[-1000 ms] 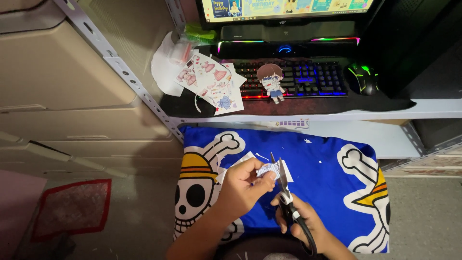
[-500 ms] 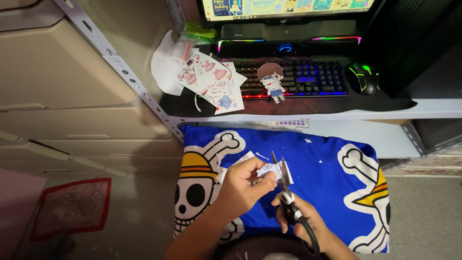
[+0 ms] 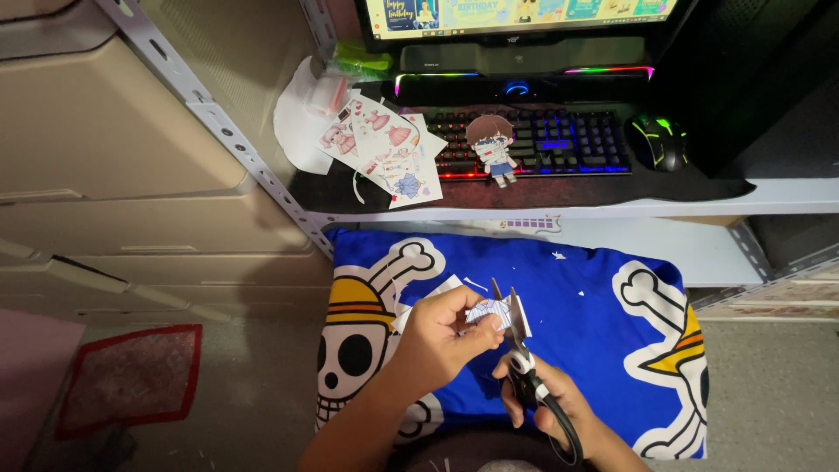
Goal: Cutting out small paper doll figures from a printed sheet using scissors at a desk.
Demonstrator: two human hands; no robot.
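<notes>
My left hand (image 3: 441, 336) pinches a small printed paper piece (image 3: 488, 313) over a blue cushion (image 3: 577, 319) printed with skull figures. My right hand (image 3: 559, 406) grips black-handled scissors (image 3: 522, 354), whose blades point up and stand against the paper's right edge. Tiny white paper scraps (image 3: 476, 284) lie on the cushion near the hands.
A desk shelf above holds a lit keyboard (image 3: 542, 144), a paper doll figure (image 3: 492, 149), printed cut-out sheets (image 3: 389, 153), a black mouse (image 3: 657, 144) and a monitor (image 3: 516, 13). Beige drawers (image 3: 122, 175) stand left. A red-edged mat (image 3: 131, 376) lies on the floor.
Hands, paper and scissors stay in nearly the same place; only slight shifts of the blades at the paper show.
</notes>
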